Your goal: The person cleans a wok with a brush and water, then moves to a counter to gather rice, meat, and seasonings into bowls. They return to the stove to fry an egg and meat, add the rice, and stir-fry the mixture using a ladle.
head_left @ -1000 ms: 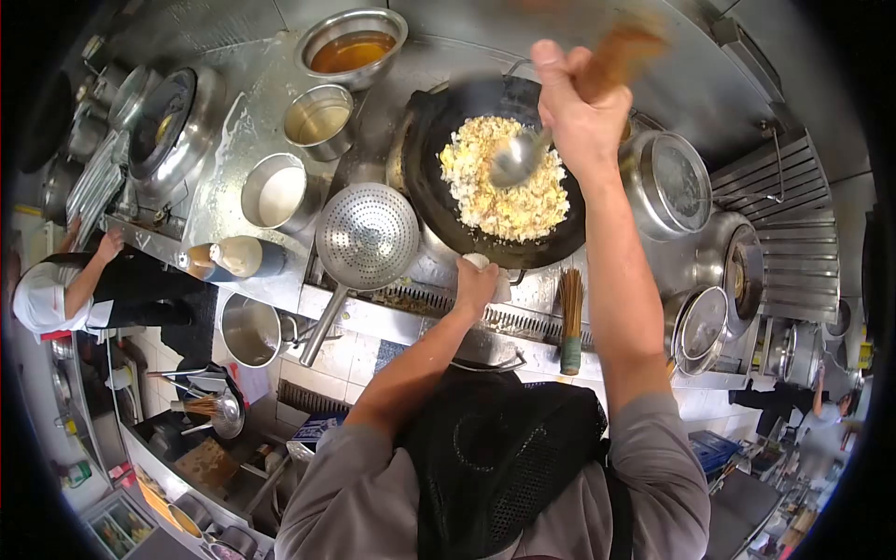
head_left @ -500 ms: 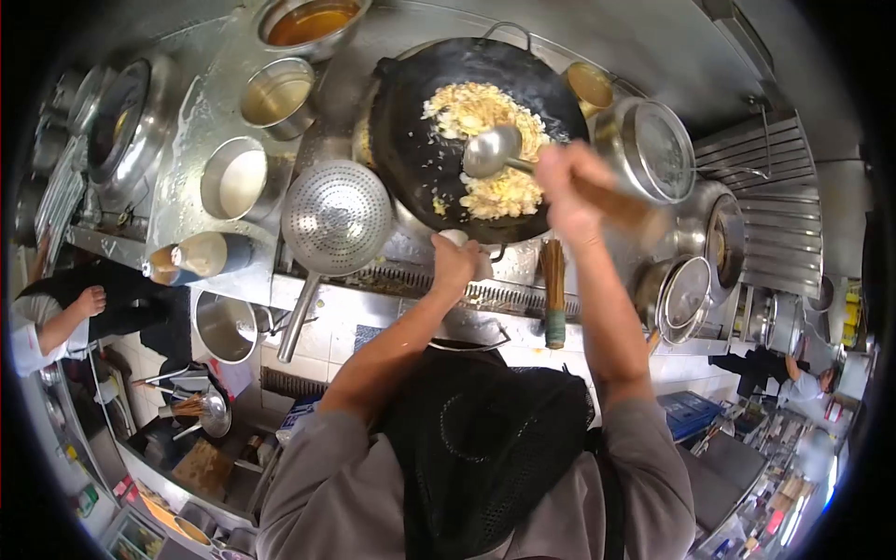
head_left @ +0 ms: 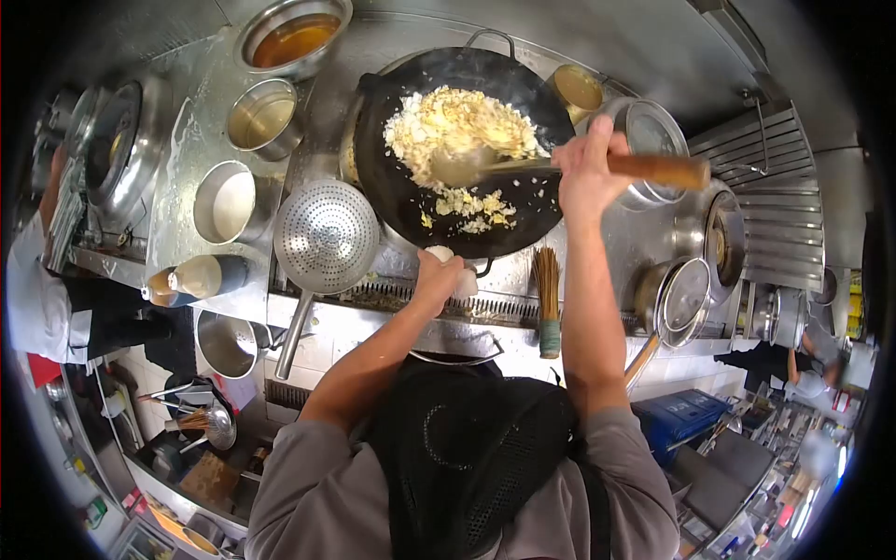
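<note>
A black wok (head_left: 523,219) holds chopped, yellow-and-white food (head_left: 467,121) that looks like fried rice with egg. My right hand (head_left: 590,173) is closed round the ladle (head_left: 658,171), near where its wooden handle meets the metal shaft. The ladle's bowl, blurred by motion, lies in the food left of centre. My left hand (head_left: 439,285) is closed on a folded white cloth (head_left: 465,283), pressed to the wok's near rim beside its small loop handle. The cloth hides whether my fingers grip the rim itself.
Left of the wok lie a perforated strainer (head_left: 327,233), metal pots (head_left: 224,203) and sauce bottles (head_left: 210,276). A bamboo brush (head_left: 548,303) rests at the front edge. Lidded pots (head_left: 658,140) and strainers (head_left: 684,299) stand right. Another person (head_left: 47,299) is at far left.
The ladle's bowl has moved left and down, and its handle has swung nearly level. Food is now spread further left in the wok. My left hand stays at the rim.
</note>
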`<move>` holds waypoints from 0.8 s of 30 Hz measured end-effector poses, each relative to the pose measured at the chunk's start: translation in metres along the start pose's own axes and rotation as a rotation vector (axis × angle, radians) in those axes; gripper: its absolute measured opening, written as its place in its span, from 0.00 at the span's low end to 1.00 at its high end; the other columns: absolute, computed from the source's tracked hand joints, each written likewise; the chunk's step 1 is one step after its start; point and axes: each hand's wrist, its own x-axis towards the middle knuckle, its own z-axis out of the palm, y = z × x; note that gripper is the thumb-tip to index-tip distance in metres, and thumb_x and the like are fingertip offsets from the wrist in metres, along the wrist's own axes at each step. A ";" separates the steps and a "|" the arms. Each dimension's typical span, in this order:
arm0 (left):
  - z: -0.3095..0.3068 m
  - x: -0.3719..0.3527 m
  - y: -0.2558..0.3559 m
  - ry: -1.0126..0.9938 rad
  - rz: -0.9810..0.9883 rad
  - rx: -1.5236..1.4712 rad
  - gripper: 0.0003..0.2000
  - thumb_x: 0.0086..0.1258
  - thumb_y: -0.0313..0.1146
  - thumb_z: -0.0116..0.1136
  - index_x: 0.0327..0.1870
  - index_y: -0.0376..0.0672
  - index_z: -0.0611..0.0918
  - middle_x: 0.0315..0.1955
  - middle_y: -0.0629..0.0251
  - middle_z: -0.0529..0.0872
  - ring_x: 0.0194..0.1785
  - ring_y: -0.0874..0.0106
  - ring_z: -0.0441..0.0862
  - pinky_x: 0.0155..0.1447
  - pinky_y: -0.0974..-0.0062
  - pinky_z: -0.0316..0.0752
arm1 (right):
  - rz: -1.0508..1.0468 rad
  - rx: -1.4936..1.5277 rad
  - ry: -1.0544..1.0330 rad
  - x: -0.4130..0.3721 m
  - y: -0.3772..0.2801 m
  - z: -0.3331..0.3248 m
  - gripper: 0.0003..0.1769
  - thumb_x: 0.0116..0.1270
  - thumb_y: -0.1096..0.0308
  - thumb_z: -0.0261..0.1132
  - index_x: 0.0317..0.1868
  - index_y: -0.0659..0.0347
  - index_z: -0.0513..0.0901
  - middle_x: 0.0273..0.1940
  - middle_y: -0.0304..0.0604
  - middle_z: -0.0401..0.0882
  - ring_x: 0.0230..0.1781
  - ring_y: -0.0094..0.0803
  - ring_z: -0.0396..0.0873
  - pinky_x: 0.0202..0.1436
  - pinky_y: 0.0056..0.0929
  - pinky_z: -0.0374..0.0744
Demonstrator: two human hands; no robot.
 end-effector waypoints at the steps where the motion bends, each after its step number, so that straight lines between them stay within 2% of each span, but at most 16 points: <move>1: -0.004 -0.003 -0.001 -0.058 -0.018 -0.002 0.37 0.59 0.31 0.59 0.63 0.16 0.53 0.48 0.44 0.76 0.47 0.65 0.78 0.48 0.71 0.77 | 0.053 -0.053 -0.011 0.006 -0.009 0.000 0.20 0.72 0.62 0.66 0.21 0.55 0.71 0.14 0.34 0.69 0.12 0.20 0.67 0.16 0.25 0.65; 4: 0.000 -0.012 0.010 -0.014 -0.022 -0.023 0.35 0.59 0.31 0.59 0.61 0.18 0.55 0.48 0.45 0.76 0.47 0.65 0.78 0.49 0.72 0.77 | -0.138 -0.208 0.092 0.035 -0.069 -0.025 0.24 0.72 0.59 0.65 0.18 0.53 0.68 0.14 0.31 0.67 0.13 0.19 0.65 0.17 0.22 0.64; 5: -0.002 -0.012 0.008 -0.007 -0.027 -0.025 0.35 0.59 0.31 0.59 0.61 0.18 0.55 0.48 0.45 0.76 0.47 0.65 0.78 0.49 0.72 0.77 | -0.131 -0.208 0.087 0.034 -0.055 -0.019 0.24 0.72 0.59 0.65 0.18 0.53 0.68 0.14 0.31 0.67 0.13 0.19 0.65 0.17 0.22 0.64; 7: 0.000 -0.007 0.008 -0.002 -0.053 0.040 0.32 0.60 0.31 0.59 0.59 0.19 0.57 0.48 0.45 0.76 0.47 0.65 0.79 0.50 0.72 0.77 | -0.034 0.088 0.218 0.028 -0.014 -0.005 0.21 0.71 0.62 0.66 0.20 0.54 0.71 0.12 0.31 0.67 0.11 0.20 0.65 0.16 0.22 0.65; 9: -0.002 0.014 -0.013 -0.044 -0.061 0.048 0.31 0.60 0.30 0.59 0.58 0.21 0.58 0.48 0.46 0.76 0.47 0.65 0.79 0.49 0.72 0.77 | -0.081 -0.061 0.007 0.014 0.005 0.016 0.20 0.71 0.64 0.67 0.21 0.55 0.71 0.12 0.33 0.68 0.10 0.21 0.64 0.15 0.22 0.66; 10: -0.007 0.017 -0.020 -0.075 -0.092 0.060 0.30 0.60 0.30 0.60 0.58 0.23 0.59 0.49 0.47 0.75 0.47 0.65 0.79 0.48 0.71 0.78 | -0.089 -0.050 0.009 0.015 -0.006 0.025 0.20 0.71 0.64 0.67 0.21 0.55 0.71 0.12 0.33 0.68 0.10 0.21 0.64 0.15 0.22 0.66; 11: -0.006 0.009 -0.009 -0.074 -0.077 0.068 0.30 0.60 0.30 0.60 0.58 0.23 0.59 0.49 0.47 0.75 0.47 0.65 0.79 0.48 0.71 0.78 | -0.012 -0.094 -0.049 0.019 -0.025 0.038 0.19 0.71 0.65 0.66 0.22 0.56 0.70 0.13 0.34 0.68 0.10 0.22 0.64 0.15 0.23 0.66; 12: 0.000 -0.001 0.001 -0.016 -0.071 0.008 0.25 0.59 0.25 0.59 0.55 0.29 0.64 0.45 0.54 0.77 0.44 0.67 0.79 0.44 0.71 0.78 | 0.064 -0.137 -0.109 0.024 -0.043 0.051 0.18 0.72 0.66 0.64 0.24 0.56 0.69 0.14 0.35 0.68 0.10 0.22 0.63 0.15 0.24 0.66; 13: 0.004 -0.011 0.014 0.044 -0.066 -0.057 0.20 0.59 0.21 0.59 0.53 0.35 0.68 0.41 0.61 0.78 0.41 0.70 0.80 0.39 0.71 0.77 | 0.056 -0.123 -0.108 0.032 -0.059 0.059 0.18 0.72 0.66 0.64 0.24 0.56 0.69 0.14 0.35 0.68 0.10 0.22 0.63 0.15 0.24 0.66; 15: 0.002 -0.021 0.033 -0.007 -0.087 -0.158 0.21 0.60 0.21 0.60 0.53 0.37 0.67 0.43 0.61 0.77 0.43 0.69 0.80 0.40 0.68 0.79 | -0.100 0.059 -0.077 0.044 -0.079 0.062 0.20 0.72 0.64 0.65 0.22 0.56 0.68 0.14 0.34 0.67 0.10 0.22 0.64 0.14 0.24 0.65; 17: 0.001 -0.029 0.051 -0.084 -0.339 -0.402 0.21 0.61 0.20 0.59 0.54 0.40 0.67 0.44 0.60 0.77 0.44 0.68 0.80 0.41 0.66 0.80 | -0.058 0.193 -0.050 0.034 -0.048 0.069 0.22 0.71 0.64 0.66 0.21 0.56 0.66 0.14 0.32 0.67 0.11 0.20 0.63 0.14 0.24 0.63; 19: -0.003 -0.024 0.032 -0.142 -0.266 -0.368 0.19 0.63 0.21 0.57 0.53 0.41 0.66 0.44 0.60 0.77 0.44 0.68 0.80 0.42 0.64 0.81 | -0.137 -0.101 -0.290 0.014 0.015 0.076 0.22 0.70 0.62 0.67 0.21 0.55 0.67 0.14 0.31 0.66 0.12 0.18 0.62 0.15 0.23 0.62; 21: 0.003 -0.017 0.019 -0.064 -0.097 -0.274 0.17 0.65 0.22 0.56 0.52 0.39 0.67 0.43 0.61 0.77 0.44 0.69 0.79 0.42 0.66 0.80 | 0.034 -0.195 -0.485 0.009 -0.009 0.093 0.23 0.70 0.62 0.68 0.20 0.54 0.67 0.14 0.30 0.67 0.13 0.18 0.64 0.17 0.22 0.63; 22: -0.001 -0.006 0.000 -0.110 -0.024 -0.190 0.17 0.67 0.24 0.56 0.53 0.38 0.65 0.43 0.62 0.76 0.42 0.71 0.78 0.41 0.70 0.79 | -0.001 -0.347 -0.524 0.001 -0.033 0.104 0.23 0.69 0.60 0.69 0.18 0.53 0.69 0.14 0.29 0.68 0.14 0.17 0.64 0.18 0.21 0.63; 23: -0.001 -0.013 0.002 -0.103 -0.026 -0.185 0.17 0.67 0.24 0.56 0.53 0.38 0.65 0.43 0.62 0.76 0.42 0.71 0.78 0.41 0.70 0.79 | 0.005 -0.340 -0.524 -0.006 -0.052 0.109 0.23 0.69 0.60 0.69 0.18 0.53 0.69 0.14 0.29 0.68 0.14 0.17 0.64 0.18 0.21 0.63; 24: 0.003 -0.018 0.010 -0.065 0.007 -0.196 0.17 0.67 0.25 0.56 0.53 0.37 0.64 0.43 0.62 0.76 0.41 0.73 0.78 0.40 0.72 0.78 | 0.053 -0.318 -0.515 -0.010 -0.068 0.115 0.18 0.67 0.58 0.70 0.26 0.59 0.76 0.19 0.31 0.72 0.20 0.18 0.66 0.24 0.23 0.67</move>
